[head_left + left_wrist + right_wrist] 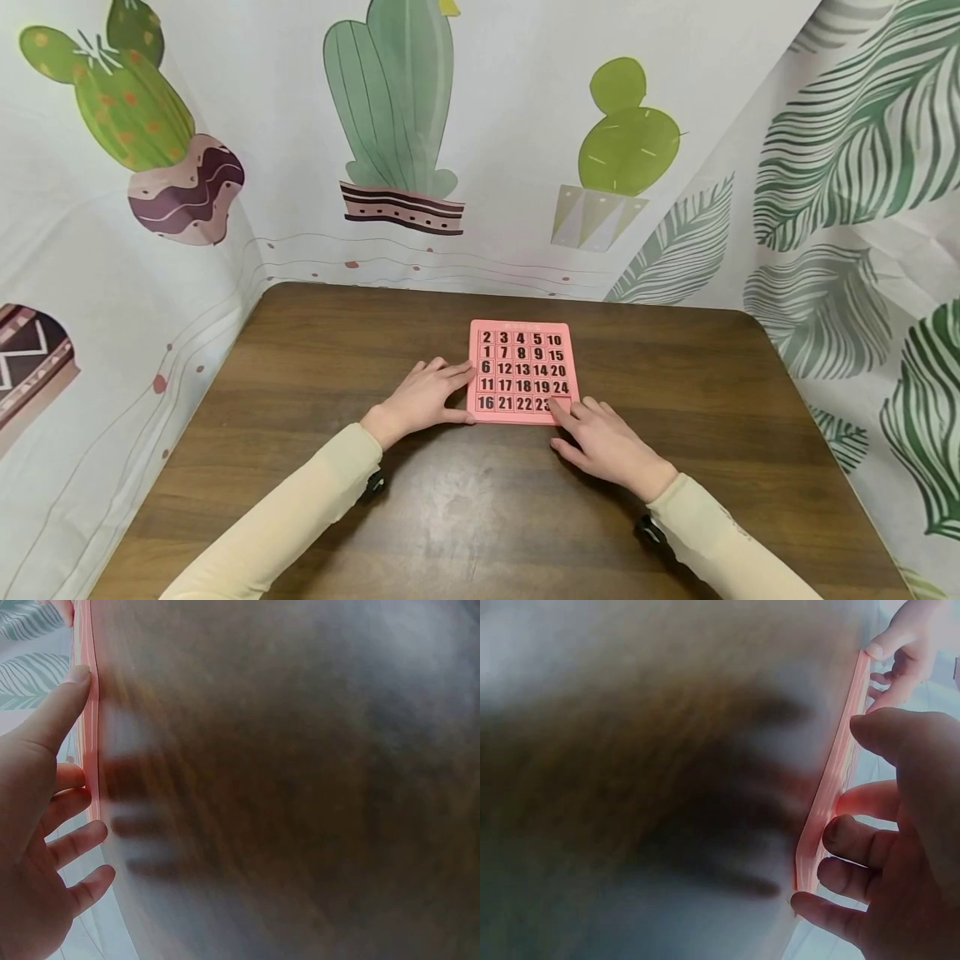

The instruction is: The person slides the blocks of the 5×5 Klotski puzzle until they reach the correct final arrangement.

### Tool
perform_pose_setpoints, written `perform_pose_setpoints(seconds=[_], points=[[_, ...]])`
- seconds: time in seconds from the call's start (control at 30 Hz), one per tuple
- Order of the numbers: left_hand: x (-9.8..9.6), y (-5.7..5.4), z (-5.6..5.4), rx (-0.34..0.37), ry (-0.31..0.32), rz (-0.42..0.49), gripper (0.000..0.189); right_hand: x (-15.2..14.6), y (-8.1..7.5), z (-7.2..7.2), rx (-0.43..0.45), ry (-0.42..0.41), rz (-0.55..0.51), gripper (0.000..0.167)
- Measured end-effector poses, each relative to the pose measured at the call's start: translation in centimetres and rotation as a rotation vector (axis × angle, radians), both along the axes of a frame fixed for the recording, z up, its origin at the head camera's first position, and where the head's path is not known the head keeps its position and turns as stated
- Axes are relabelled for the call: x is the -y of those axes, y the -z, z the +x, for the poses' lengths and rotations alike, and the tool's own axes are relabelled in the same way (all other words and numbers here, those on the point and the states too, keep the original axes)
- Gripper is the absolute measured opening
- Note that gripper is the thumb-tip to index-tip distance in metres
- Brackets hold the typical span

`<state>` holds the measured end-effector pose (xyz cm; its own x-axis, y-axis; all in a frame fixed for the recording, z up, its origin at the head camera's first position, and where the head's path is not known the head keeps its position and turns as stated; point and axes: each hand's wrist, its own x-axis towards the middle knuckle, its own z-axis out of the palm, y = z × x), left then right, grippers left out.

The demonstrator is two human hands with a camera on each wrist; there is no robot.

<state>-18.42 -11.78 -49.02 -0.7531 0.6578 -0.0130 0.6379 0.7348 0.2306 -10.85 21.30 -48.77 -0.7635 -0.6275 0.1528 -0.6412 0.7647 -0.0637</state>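
Observation:
A pink sliding number puzzle (522, 377) lies flat on the brown wooden table (465, 517). Its tiles carry black numbers; the top row begins with 2 and the bottom row with 16. My left hand (422, 398) touches the puzzle's left edge, thumb near the lower left corner and fingers higher up. At the lower right corner, the index finger of my right hand (609, 442) rests by the tile marked 23, partly covering it. The right thumb is off the board, over the table. From the wrists, only the pink edge (89, 735) of the puzzle shows.
Behind the table hangs a white cloth (517, 125) printed with cacti and leaves. A dark band (651, 530) sits at the right wrist, another (373, 483) at the left. The table's back edge lies beyond the puzzle.

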Motion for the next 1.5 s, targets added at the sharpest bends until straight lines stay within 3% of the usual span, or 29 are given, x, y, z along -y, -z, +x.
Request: perform_pose_setpoints(seconds=[0.23, 0.5, 0.63, 0.77, 1.0, 1.5], points=[[0.1, 0.1, -0.1, -0.004, -0.006, -0.007, 0.087, 0.0, -0.8, -1.0, 0.013, -0.005, -0.03, 0.048], [0.0, 0.2, 0.0, 0.003, -0.011, -0.004, 0.086, -1.2, -1.2, -5.5, 0.065, 0.055, -0.09, 0.042], [-0.1, 0.3, 0.1, 0.012, -0.012, -0.002, 0.087, -1.9, -1.1, -7.6, 0.103, 0.111, -0.063, 0.044], [-0.1, 0.4, 0.1, 0.019, -0.009, 0.002, 0.087, -2.2, -0.9, -8.8, 0.154, 0.153, -0.018, 0.048], [0.0, 0.4, -0.2, 0.016, -0.011, -0.004, 0.087, -2.2, -0.9, -8.9, 0.193, 0.176, 0.009, 0.051], [0.0, 0.2, -0.1, 0.02, -0.014, -0.005, 0.086, -2.1, -0.7, -6.4, 0.133, 0.131, 0.005, 0.049]])
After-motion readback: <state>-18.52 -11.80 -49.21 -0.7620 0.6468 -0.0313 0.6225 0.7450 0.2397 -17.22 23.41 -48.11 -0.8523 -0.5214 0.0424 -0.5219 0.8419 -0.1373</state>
